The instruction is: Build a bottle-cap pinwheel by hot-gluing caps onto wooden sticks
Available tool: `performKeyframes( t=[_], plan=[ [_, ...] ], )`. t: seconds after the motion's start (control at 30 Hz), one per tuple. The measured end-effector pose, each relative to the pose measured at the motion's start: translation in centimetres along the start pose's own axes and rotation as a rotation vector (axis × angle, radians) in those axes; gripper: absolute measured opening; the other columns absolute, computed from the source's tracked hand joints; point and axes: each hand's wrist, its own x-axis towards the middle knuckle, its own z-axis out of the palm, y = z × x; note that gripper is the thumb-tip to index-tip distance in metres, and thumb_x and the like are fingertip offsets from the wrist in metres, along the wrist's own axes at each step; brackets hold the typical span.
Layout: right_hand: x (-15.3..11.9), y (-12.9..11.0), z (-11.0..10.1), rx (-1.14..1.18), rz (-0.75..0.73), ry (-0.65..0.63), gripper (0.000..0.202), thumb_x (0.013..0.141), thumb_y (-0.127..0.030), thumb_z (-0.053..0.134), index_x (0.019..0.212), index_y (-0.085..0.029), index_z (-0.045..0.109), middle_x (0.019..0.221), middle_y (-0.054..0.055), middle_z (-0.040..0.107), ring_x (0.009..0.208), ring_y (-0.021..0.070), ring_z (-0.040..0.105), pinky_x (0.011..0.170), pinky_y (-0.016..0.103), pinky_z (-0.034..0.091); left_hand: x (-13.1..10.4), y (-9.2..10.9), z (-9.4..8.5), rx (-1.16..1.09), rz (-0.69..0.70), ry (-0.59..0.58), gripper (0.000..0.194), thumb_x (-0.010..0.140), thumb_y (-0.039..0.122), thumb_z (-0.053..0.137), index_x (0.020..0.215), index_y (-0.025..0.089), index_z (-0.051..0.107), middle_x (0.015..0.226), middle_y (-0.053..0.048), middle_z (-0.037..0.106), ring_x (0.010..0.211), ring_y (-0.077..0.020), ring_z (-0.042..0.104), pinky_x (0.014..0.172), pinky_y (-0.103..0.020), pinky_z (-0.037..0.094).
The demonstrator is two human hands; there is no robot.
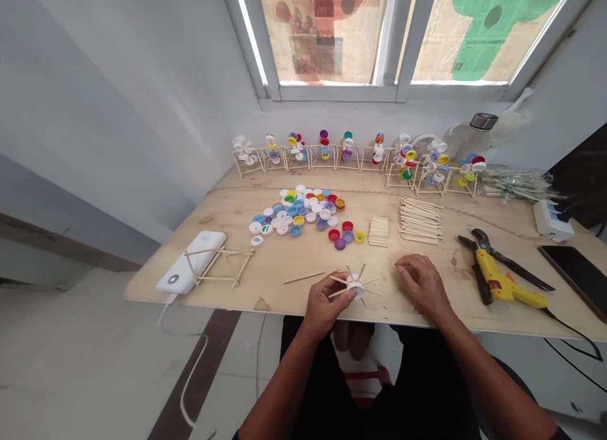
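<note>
Between the thumb and fingers of my left hand point(327, 302) is a white bottle cap hub point(355, 282) with several thin wooden sticks radiating from its rim. Just above the table's front edge, the hub tilts toward me. My right hand point(423, 287) rests on the table to the right of it, fingers loosely bent and apart, holding nothing. Left of the hub lies a single loose stick point(303, 278). Beyond the hands are a bundle of short sticks point(378, 231), a pile of longer sticks point(420, 220) and a heap of coloured bottle caps point(298, 211).
A yellow glue gun point(497, 279) and black-handled pliers point(515, 263) lie at right, near a phone point(578, 279). A stick frame point(220, 267) stands against a white power bank point(192, 261) at left. Several finished cap wheels on stick stands point(325, 154) line the wall.
</note>
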Motion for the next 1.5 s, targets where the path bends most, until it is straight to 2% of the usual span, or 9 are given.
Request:
performKeyframes(
  t=[0.23, 0.5, 0.63, 0.77, 0.93, 1.07, 1.17, 1.3, 1.5],
  plan=[
    [-0.6, -0.3, 0.7, 0.012, 0.049, -0.014, 0.02, 0.086, -0.032, 0.046, 0.084, -0.021, 0.062, 0.087, 0.006, 0.066, 0.087, 0.0223, 0.057, 0.081, 0.038, 0.04, 0.0, -0.1, 0.2, -0.022, -0.015, 0.022, 0.036, 0.059, 0.037, 0.078, 0.087, 0.016, 0.07, 0.086, -0.005, 0.068, 0.081, -0.0198, 0.063, 0.076, -0.03, 0.05],
    [-1.0, 0.2, 0.9, -0.018, -0.002, 0.024, 0.019, 0.085, -0.031, 0.045, 0.083, -0.021, 0.062, 0.085, 0.006, 0.066, 0.085, 0.0221, 0.057, 0.078, 0.037, 0.041, -0.2, -0.3, 0.1, -0.045, -0.007, 0.036, 0.037, 0.059, 0.038, 0.078, 0.087, 0.016, 0.07, 0.087, -0.006, 0.069, 0.082, -0.0202, 0.063, 0.076, -0.03, 0.049],
    [-0.6, -0.4, 0.9, -0.093, -0.087, 0.081, 0.019, 0.086, -0.029, 0.046, 0.092, -0.021, 0.061, 0.091, 0.007, 0.066, 0.091, 0.0234, 0.057, 0.08, 0.038, 0.041, -0.2, -0.7, -0.2, -0.123, -0.007, 0.038, 0.037, 0.058, 0.037, 0.079, 0.087, 0.016, 0.07, 0.085, -0.006, 0.069, 0.08, -0.0194, 0.063, 0.076, -0.029, 0.048],
    [1.5, -2.6, 1.0, -0.151, -0.244, 0.096, 0.021, 0.086, -0.027, 0.048, 0.102, -0.02, 0.061, 0.102, 0.008, 0.065, 0.099, 0.0238, 0.055, 0.085, 0.039, 0.04, -0.2, -0.8, -0.3, -0.242, -0.004, 0.082, 0.041, 0.055, 0.036, 0.08, 0.088, 0.015, 0.069, 0.081, -0.006, 0.07, 0.077, -0.0189, 0.062, 0.075, -0.03, 0.047],
    [5.3, -5.7, 2.8, -0.185, -0.36, 0.004, 0.028, 0.087, -0.028, 0.047, 0.11, -0.02, 0.06, 0.115, 0.01, 0.061, 0.107, 0.025, 0.051, 0.09, 0.04, 0.04, -0.4, -0.3, -0.6, -0.348, -0.012, 0.119, 0.04, 0.055, 0.037, 0.08, 0.086, 0.014, 0.068, 0.082, -0.006, 0.069, 0.076, -0.0184, 0.061, 0.074, -0.029, 0.046],
    [7.8, -7.2, 5.0, -0.261, -0.341, -0.13, 0.032, 0.087, -0.03, 0.048, 0.116, -0.02, 0.058, 0.12, 0.011, 0.057, 0.111, 0.0253, 0.048, 0.092, 0.039, 0.038, -0.9, 0.3, -1.3, -0.343, -0.008, 0.136, 0.039, 0.056, 0.036, 0.079, 0.086, 0.014, 0.068, 0.081, -0.006, 0.069, 0.075, -0.018, 0.061, 0.073, -0.028, 0.045],
    [9.1, -7.9, 6.2, -0.308, -0.321, -0.182, 0.034, 0.087, -0.031, 0.047, 0.119, -0.022, 0.056, 0.124, 0.011, 0.055, 0.114, 0.0263, 0.046, 0.093, 0.04, 0.036, -1.0, 0.9, -2.1, -0.319, 0.005, 0.134, 0.037, 0.056, 0.036, 0.079, 0.085, 0.014, 0.069, 0.079, -0.005, 0.068, 0.074, -0.0172, 0.06, 0.072, -0.027, 0.045],
    [9.6, -8.3, 7.1, -0.331, -0.323, -0.208, 0.034, 0.087, -0.031, 0.048, 0.118, -0.022, 0.057, 0.125, 0.013, 0.054, 0.113, 0.0282, 0.046, 0.09, 0.042, 0.036, -0.8, 1.7, -3.0, -0.297, 0.011, 0.106, 0.035, 0.058, 0.036, 0.078, 0.084, 0.014, 0.07, 0.082, -0.006, 0.069, 0.074, -0.0171, 0.059, 0.071, -0.026, 0.043],
    [9.0, -8.8, 7.0, -0.355, -0.343, -0.238, 0.029, 0.088, -0.032, 0.046, 0.111, -0.023, 0.061, 0.12, 0.011, 0.058, 0.11, 0.0281, 0.047, 0.089, 0.043, 0.033, -0.3, 1.6, -3.9, -0.352, 0.029, 0.09, 0.033, 0.057, 0.035, 0.078, 0.082, 0.014, 0.071, 0.078, -0.005, 0.068, 0.072, -0.0151, 0.058, 0.069, -0.024, 0.043]
  ],
)
